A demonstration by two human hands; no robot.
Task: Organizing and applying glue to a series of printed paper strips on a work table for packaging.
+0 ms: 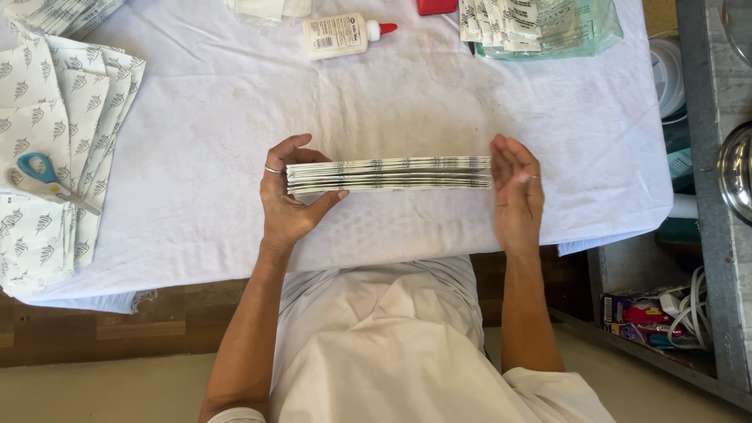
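A thick stack of flat white paper pieces with dark printed marks (pixel 389 174) stands on edge over the white cloth-covered table (pixel 235 117). My left hand (pixel 288 197) grips the stack's left end, fingers curled behind and thumb in front, a ring on one finger. My right hand (pixel 515 188) presses flat against the stack's right end with fingers straight, also wearing a ring. The stack is held level between both hands, near the table's front edge.
Patterned white paper sheets (pixel 55 133) lie fanned at the left with blue-handled scissors (pixel 47 178) on them. A white glue bottle with a red cap (pixel 345 34) lies at the back. More paper in a clear bag (pixel 540 23) sits back right. Metal bowls (pixel 736 172) stand right.
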